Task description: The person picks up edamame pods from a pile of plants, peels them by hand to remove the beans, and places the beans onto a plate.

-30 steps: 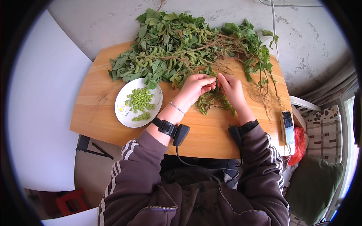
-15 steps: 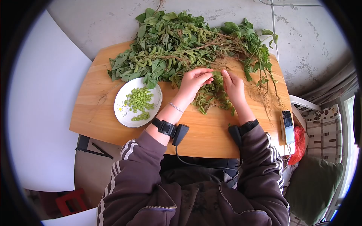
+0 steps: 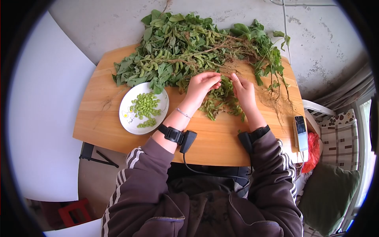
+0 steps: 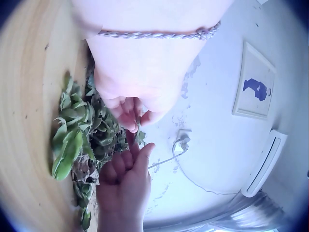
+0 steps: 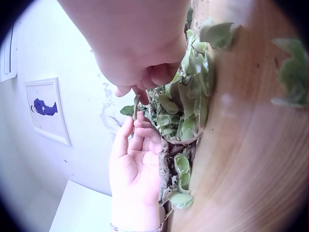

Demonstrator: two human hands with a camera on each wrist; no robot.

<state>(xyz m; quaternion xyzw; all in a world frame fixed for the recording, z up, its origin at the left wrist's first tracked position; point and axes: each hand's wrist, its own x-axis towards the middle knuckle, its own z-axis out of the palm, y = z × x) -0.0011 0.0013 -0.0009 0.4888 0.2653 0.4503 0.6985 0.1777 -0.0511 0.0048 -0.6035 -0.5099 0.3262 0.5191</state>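
The left hand [image 3: 201, 86] pinches a small green pod [image 5: 136, 104] between thumb and fingers, above a pile of loose leaves and pods [image 3: 221, 96]. Facing it, the right hand [image 3: 244, 93] has its thumb raised apart and its index finger stretched to the pod; its other fingers are curled in the left wrist view. Shelled green beans [image 3: 146, 104] lie on a white plate [image 3: 124, 98] at the left. Opened pod shells [image 5: 183, 171] lie below the hands in the right wrist view.
A heap of leafy bean plants [image 3: 173, 43] with pods and roots covers the back of the wooden table [image 3: 213, 146]. A phone [image 3: 301, 132] lies at the right edge with a cable. A chair with a green cushion [image 3: 327, 197] stands at the right.
Compared with one second ago, the hands are farther apart at the fingertips. The left hand has shifted slightly left and up, and the right thumb has lifted away.
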